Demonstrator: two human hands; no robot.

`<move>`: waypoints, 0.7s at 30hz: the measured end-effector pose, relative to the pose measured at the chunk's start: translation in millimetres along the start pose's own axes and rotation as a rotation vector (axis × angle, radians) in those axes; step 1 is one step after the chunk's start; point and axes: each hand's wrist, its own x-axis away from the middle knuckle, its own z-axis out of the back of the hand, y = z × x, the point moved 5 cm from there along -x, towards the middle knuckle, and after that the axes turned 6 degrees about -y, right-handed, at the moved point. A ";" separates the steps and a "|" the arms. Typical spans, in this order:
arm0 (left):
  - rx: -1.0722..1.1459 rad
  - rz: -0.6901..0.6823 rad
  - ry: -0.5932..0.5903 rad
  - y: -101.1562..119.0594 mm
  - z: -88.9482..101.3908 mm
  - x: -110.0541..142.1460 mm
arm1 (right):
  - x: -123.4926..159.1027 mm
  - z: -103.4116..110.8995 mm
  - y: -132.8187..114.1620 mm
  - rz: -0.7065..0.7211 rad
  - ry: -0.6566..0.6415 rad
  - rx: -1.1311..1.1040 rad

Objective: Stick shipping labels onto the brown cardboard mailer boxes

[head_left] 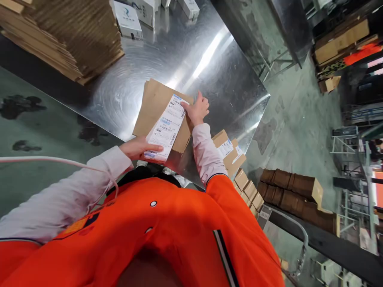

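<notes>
A strip of white printed shipping labels (165,129) lies slantwise over flat brown cardboard pieces (154,97) on the metal table. My left hand (139,146) grips the near end of the strip, thumb on top and fingers mostly hidden beneath it. At the strip's far end, the thumb of my right hand (197,109) touches the label's edge. The other fingers of that hand stand apart from the thumb, beyond the cardboard's right side, and do not wrap round anything.
A tall stack of flattened cardboard (74,36) stands on the metal table (227,75) at upper left. White boxes (128,20) sit at the back. Labelled brown boxes (229,153) are right of my right forearm. A white cable (60,160) crosses my left sleeve.
</notes>
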 end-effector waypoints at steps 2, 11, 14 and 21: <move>-0.101 0.024 0.007 -25.9 10.1 8.4 | 2.2 -2.3 -11.7 0.156 -0.040 0.078; -0.248 -0.107 0.248 -73.7 51.7 92.6 | 39.5 -29.3 -68.3 0.517 -0.264 0.252; -0.232 -0.302 0.387 -22.1 55.1 99.9 | 79.8 -39.9 -83.3 0.628 -0.278 0.266; -0.769 -0.422 0.884 68.4 26.6 52.7 | 189.5 -34.8 -47.7 0.895 -0.458 0.092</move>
